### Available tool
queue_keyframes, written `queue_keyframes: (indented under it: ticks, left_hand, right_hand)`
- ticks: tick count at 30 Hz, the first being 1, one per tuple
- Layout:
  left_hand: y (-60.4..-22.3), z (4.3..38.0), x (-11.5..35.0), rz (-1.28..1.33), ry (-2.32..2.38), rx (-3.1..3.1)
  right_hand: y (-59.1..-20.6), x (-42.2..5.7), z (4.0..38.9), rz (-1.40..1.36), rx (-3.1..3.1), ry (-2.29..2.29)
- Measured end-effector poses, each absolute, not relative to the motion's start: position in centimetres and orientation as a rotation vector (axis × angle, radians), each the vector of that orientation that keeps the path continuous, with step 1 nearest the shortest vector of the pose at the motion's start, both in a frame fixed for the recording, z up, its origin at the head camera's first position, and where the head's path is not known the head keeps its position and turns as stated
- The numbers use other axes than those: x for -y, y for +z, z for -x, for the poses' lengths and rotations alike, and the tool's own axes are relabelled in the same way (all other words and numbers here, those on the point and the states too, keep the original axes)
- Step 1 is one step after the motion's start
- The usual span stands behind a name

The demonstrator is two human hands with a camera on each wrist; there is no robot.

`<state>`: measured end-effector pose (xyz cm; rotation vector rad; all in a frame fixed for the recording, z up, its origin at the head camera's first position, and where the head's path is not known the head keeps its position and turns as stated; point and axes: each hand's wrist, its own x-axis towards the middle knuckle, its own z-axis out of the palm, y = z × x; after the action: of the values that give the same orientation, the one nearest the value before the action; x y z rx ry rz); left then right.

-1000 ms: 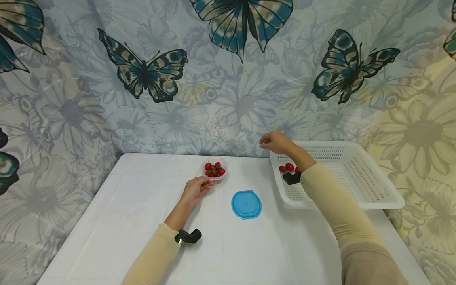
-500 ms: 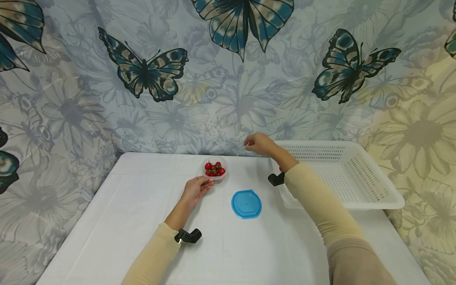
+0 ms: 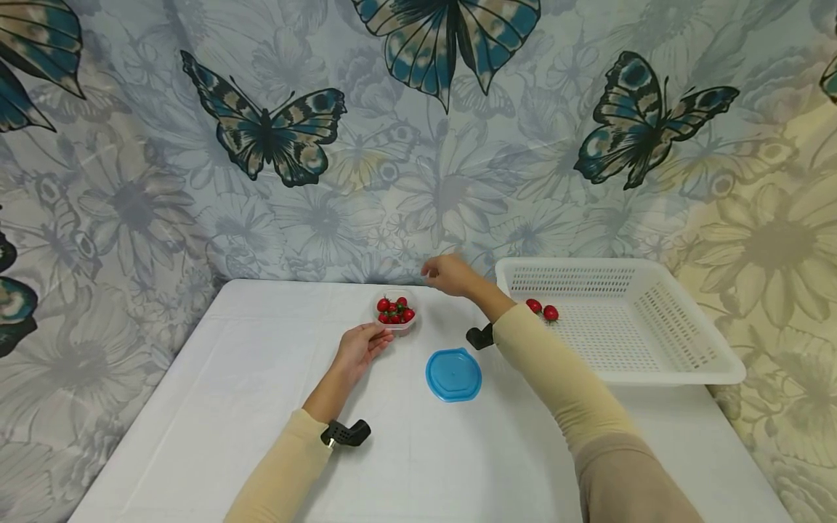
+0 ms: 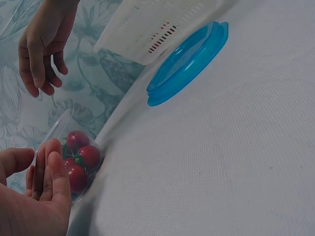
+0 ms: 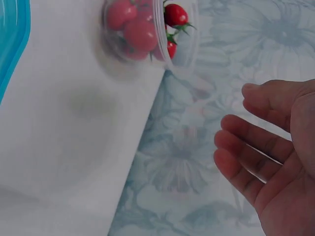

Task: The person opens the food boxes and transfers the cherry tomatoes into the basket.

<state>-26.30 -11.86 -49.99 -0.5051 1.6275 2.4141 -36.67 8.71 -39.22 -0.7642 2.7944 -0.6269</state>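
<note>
Straight fingers of my left hand point(image 3: 356, 354) rest at the near side of a small clear plastic container point(image 3: 399, 327). Several cherry tomatoes point(image 3: 395, 312) with green stems fill it. The left wrist view shows the left thumb apart from the fingers, with the container point(image 4: 60, 124) just beyond. My right hand point(image 3: 451, 276) hangs in the air behind and to the right of the container, above the table's back edge. Its fingers are loosely bent, and in the right wrist view nothing lies in the palm of this right hand point(image 5: 283, 162).
A blue lid point(image 3: 454, 375) lies on the white-clothed table point(image 3: 261, 349) in front of the container. At the right stands a white perforated basket point(image 3: 621, 341) with cherry tomatoes point(image 3: 551, 313) at its left end, partly behind the right arm. A butterfly-print cloth point(image 3: 445, 196) hangs behind the table.
My right hand has moved left from over the basket's left rim toward the container, uncovering tomatoes in the basket. The left hand, container and lid have stayed in place.
</note>
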Motion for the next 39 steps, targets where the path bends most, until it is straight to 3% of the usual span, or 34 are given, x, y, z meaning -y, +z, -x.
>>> queue_keyframes:
  ticks: [16, 39]
  left_hand:
    - [-49.9, 26.2, 11.6, 0.509, 2.419, -1.626]
    - [-50.0, 26.4, 11.9, 0.482, 2.422, -1.64]
  right_hand:
    - [-41.8, -5.0, 35.4, 0.916, -2.8, -0.5]
    - [-44.6, -1.4, 34.6, 0.872, -2.827, -0.621]
